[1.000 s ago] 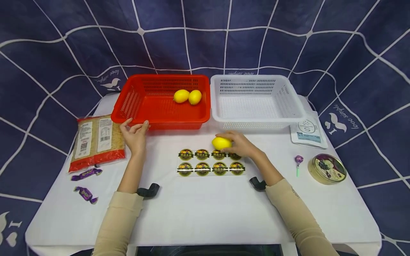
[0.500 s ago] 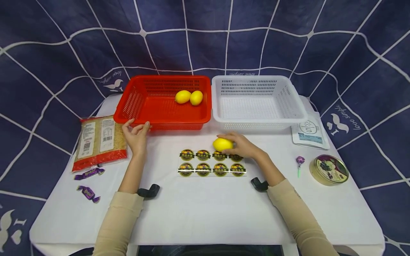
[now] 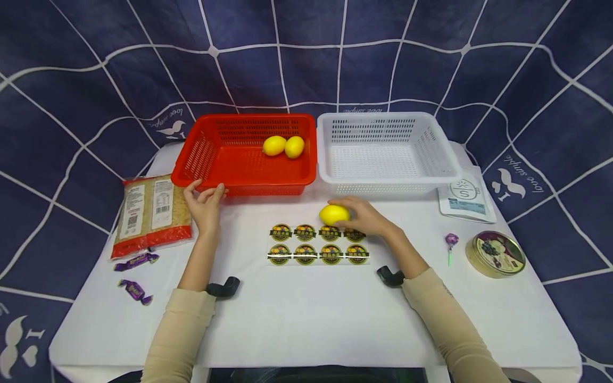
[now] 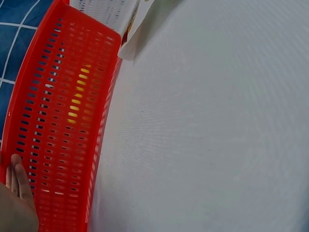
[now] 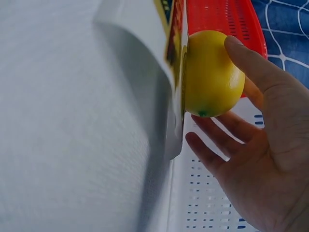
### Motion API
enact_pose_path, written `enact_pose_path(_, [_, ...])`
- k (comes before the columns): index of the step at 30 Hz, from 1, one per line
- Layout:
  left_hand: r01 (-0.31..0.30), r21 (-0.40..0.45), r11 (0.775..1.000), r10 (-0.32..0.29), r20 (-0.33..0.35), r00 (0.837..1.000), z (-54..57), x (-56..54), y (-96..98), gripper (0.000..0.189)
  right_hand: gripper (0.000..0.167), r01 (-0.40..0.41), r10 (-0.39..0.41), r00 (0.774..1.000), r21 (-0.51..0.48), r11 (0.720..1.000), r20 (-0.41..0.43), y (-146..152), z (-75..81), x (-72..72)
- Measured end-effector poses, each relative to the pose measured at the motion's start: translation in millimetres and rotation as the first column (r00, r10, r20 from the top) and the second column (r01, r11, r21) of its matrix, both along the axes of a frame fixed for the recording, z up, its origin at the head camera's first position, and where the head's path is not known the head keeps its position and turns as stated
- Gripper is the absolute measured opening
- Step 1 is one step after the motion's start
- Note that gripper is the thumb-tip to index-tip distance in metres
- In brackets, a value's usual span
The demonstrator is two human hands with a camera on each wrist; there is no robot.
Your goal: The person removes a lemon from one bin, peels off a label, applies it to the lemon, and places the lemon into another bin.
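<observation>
In the head view my right hand (image 3: 366, 217) holds a yellow lemon (image 3: 333, 215) at the back edge of a sticker sheet (image 3: 317, 246) with round fruit labels. The right wrist view shows the thumb and index finger on the lemon (image 5: 212, 72), the other fingers spread below it. At the near left corner of the red basket (image 3: 239, 188), my left hand (image 3: 206, 206) rests its fingertips against the rim. Its fingers (image 4: 21, 181) lie fairly straight along the basket wall in the left wrist view. Two more lemons (image 3: 283, 146) sit inside that basket.
A white basket (image 3: 390, 183) stands beside the red one. On the left lie a bag of grain (image 3: 152, 213) and two purple wrapped candies (image 3: 136, 275). To the right are a pouch (image 3: 466, 197), a lollipop (image 3: 451, 242) and a round tin (image 3: 495, 254).
The view has shifted slightly. Both hands keep their places, the right still holding the lemon over the sheet's back edge and the left at the red basket's rim.
</observation>
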State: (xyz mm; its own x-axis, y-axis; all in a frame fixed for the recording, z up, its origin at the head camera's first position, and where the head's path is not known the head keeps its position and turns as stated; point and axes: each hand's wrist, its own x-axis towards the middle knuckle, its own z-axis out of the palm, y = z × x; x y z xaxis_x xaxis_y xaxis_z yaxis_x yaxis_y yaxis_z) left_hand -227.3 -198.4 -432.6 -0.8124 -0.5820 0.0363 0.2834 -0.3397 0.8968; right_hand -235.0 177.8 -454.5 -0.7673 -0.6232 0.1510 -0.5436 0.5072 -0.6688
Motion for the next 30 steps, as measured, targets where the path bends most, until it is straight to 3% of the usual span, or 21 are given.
enact_pose_path(6, [0.022,-0.003,1.0,-0.022,-0.007,1.0,3.3,6.7,-0.4,0.049,0.057,0.013,-0.013,1.0,-0.005,1.0,-0.016,1,0.7,0.9])
enact_pose_path(11, [0.008,-0.096,0.995,-0.005,0.029,1.0,0.8,22.5,2.9,0.039,0.051,0.069,-0.073,0.993,-0.049,0.996,-0.088,0,14.1,14.4])
enact_pose_path(13, [0.045,-0.178,0.983,-0.037,0.049,0.998,-1.6,30.9,6.1,0.033,0.046,0.109,-0.12,0.985,-0.094,0.99,-0.127,1,20.8,22.0])
enact_pose_path(15, [0.134,-0.278,0.951,-0.121,0.065,0.991,-5.4,38.5,10.1,0.03,0.041,0.155,-0.174,0.973,-0.132,0.979,-0.149,4,25.1,29.0])
enact_pose_path(16, [0.195,-0.337,0.921,-0.181,0.07,0.981,-8.0,41.8,12.4,0.03,0.04,0.18,-0.2,0.969,-0.139,0.974,-0.148,7,25.8,32.1])
enact_pose_path(18, [0.328,-0.453,0.829,-0.325,0.088,0.942,-14.2,46.7,17.3,0.033,0.039,0.228,-0.242,0.964,-0.129,0.965,-0.111,14,24.5,37.7])
enact_pose_path(19, [0.394,-0.506,0.768,-0.395,0.111,0.912,-18.1,48.1,19.5,0.038,0.04,0.247,-0.256,0.964,-0.109,0.963,-0.078,18,22.3,40.1])
enact_pose_path(21, [0.496,-0.609,0.619,-0.496,0.185,0.848,-26.9,49.0,23.6,0.049,0.044,0.265,-0.265,0.964,-0.056,0.963,0.002,26,16.6,44.2])
enact_pose_path(23, [0.569,-0.677,0.466,-0.548,0.283,0.787,-35.0,49.0,27.4,0.061,0.051,0.26,-0.258,0.962,-0.002,0.966,0.083,34,10.2,47.6])
enact_pose_path(25, [0.593,-0.731,0.338,-0.533,0.371,0.761,-42.1,48.5,31.0,0.069,0.056,0.237,-0.239,0.961,0.033,0.971,0.136,40,3.9,50.0])
enact_pose_path(26, [0.592,-0.752,0.289,-0.515,0.399,0.759,-45.2,48.1,32.5,0.071,0.058,0.225,-0.229,0.962,0.038,0.974,0.15,41,1.6,51.0])
enact_pose_path(28, [0.582,-0.779,0.235,-0.488,0.423,0.763,-49.4,47.5,35.2,0.07,0.06,0.206,-0.21,0.966,0.041,0.978,0.153,43,-2.6,51.8])
enact_pose_path(29, [0.572,-0.789,0.224,-0.477,0.423,0.77,-51.1,47.2,36.3,0.068,0.06,0.195,-0.199,0.97,0.044,0.98,0.142,44,-3.8,51.9])
enact_pose_path(30, [0.564,-0.793,0.228,-0.47,0.418,0.777,-52.3,46.9,37.4,0.065,0.06,0.188,-0.193,0.972,0.046,0.981,0.133,44,-4.5,51.9])
